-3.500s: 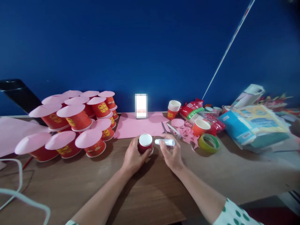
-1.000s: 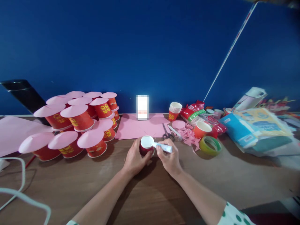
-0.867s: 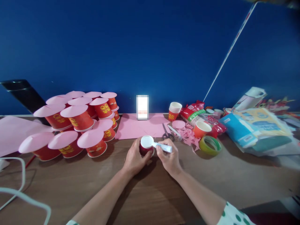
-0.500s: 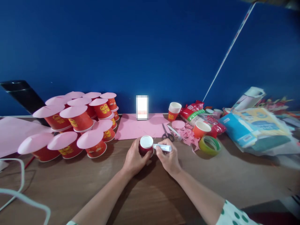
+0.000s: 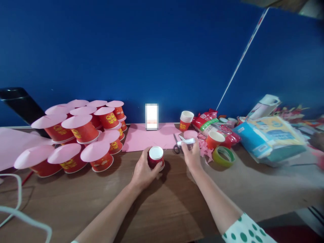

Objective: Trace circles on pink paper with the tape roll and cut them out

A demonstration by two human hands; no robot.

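My left hand (image 5: 144,170) is wrapped round a red paper cup (image 5: 156,156) that stands upside down on the table, its white base facing up. My right hand (image 5: 191,155) grips a white glue stick (image 5: 186,142), held sideways off to the right of the cup and apart from it. Just left of the glue stick lie dark-handled scissors (image 5: 176,148), partly hidden. Pink paper scraps (image 5: 206,148) and a pink paper disc (image 5: 190,134) are beyond my right hand.
Several upturned red cups with pink paper cones (image 5: 96,152) stand stacked at left. Pink paper (image 5: 136,138) lies behind, with a bright phone (image 5: 152,116). At right are stacked cups (image 5: 186,120), a single cup (image 5: 215,139), tape (image 5: 223,156) and a blue package (image 5: 268,135).
My right hand has drawn the glue stick away from the cup's top edge, to the right and forward. My left hand still holds the cup. The view has shifted slightly.
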